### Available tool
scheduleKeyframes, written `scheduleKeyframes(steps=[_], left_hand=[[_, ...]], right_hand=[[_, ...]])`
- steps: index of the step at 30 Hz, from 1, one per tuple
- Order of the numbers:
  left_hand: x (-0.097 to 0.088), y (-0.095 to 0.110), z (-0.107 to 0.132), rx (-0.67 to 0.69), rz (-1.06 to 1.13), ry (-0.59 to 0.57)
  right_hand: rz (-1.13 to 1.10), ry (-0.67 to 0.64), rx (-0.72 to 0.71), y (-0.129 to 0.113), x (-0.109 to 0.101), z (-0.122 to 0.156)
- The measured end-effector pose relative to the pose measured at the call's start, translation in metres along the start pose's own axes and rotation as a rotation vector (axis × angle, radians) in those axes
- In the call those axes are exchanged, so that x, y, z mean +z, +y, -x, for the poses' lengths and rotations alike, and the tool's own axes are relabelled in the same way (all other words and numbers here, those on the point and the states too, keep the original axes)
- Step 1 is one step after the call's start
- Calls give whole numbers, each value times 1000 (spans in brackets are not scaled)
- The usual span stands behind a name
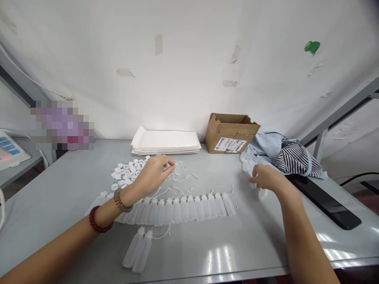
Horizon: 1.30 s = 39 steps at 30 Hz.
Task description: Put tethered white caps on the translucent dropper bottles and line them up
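My left hand [155,173] hovers above the table by a scatter of thin white looped straps [180,169], thumb and fingers pinched; whatever lies between the tips is too small to make out. To its left is a heap of small white caps [126,172]. On the right, my right hand [271,179] curls its fingers around a translucent plastic bottle, largely covered by the hand, among other translucent pieces [263,194]. A row of translucent plastic bottles [183,209] lies side by side, several with straps at their necks. Two more bottles [142,250] lie in front.
A stack of white padded envelopes [167,141] and an open cardboard box [231,134] stand against the wall. Right of the box lie a blue cloth [266,146], a striped cloth [296,157] and a long black flat object [328,203]. A blurred purple item [62,122] is at left.
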<state>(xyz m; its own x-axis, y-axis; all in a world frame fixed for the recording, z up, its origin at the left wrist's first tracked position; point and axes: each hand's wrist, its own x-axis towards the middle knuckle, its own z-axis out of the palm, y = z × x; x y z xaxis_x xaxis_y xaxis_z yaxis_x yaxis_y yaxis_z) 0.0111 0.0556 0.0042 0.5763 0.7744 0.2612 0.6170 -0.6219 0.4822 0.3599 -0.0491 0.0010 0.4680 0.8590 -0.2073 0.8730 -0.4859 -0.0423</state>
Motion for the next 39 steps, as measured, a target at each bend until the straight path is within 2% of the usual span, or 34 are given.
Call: scheduleKeyframes(steps=[6,10,13,15,18,22,28,35,39], left_hand=[[-7,0,20,-18,141,145],[-9,0,34,-6,193,251],[-9,3,39,11,261,322],[-10,7,42,31,317,350],[-9,15,46,74,375,356],[-7,25,52,121,452,340],[-3,32,57,136,533,275],[-3,35,58,58,577,162],[-4,35,58,-77,602,41]], right_hand=[[31,170,-40,-14,0,10],[-52,258,-130,-38,-4,22],[-187,326,-309,-69,2,35],[-405,529,-575,-89,11,47],[-471,756,-807,-114,26,65],[-492,763,-946,-127,37,82],[-459,815,-1054,-130,40,88],[-394,807,-1142,-131,39,92],[-440,730,-1134,-131,39,92]])
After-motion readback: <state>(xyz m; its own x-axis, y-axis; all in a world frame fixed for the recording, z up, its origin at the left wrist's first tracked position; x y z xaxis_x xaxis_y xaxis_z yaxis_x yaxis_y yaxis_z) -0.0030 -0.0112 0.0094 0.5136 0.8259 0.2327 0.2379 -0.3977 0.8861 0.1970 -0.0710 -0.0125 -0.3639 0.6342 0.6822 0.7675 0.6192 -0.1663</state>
